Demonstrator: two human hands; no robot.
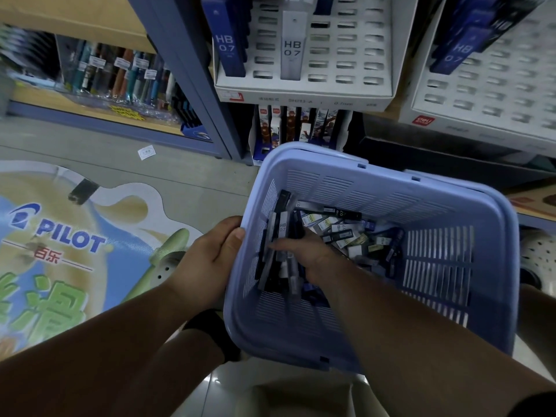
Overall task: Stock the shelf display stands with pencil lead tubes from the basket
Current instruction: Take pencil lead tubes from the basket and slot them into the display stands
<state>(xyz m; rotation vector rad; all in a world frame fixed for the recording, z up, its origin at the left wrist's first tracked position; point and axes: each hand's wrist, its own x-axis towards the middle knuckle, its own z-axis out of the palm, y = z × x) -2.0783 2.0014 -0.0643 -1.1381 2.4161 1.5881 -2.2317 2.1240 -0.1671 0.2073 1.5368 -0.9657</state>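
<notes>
A light blue plastic basket sits low in front of me, with several pencil lead tubes loose on its bottom. My left hand grips the basket's left rim from outside. My right hand is inside the basket, closed around a bunch of black and grey lead tubes that stick up toward the left wall. Above, a white slotted display stand holds a blue tube and a clear tube, both marked HB 0.7. A second white stand sits at the right.
A blue-grey shelf upright runs down left of the stand. Pens fill the left shelf. Boxed items stand under the stand. A floor sticker with a pen brand name lies at left. A white perforated shoe shows at right.
</notes>
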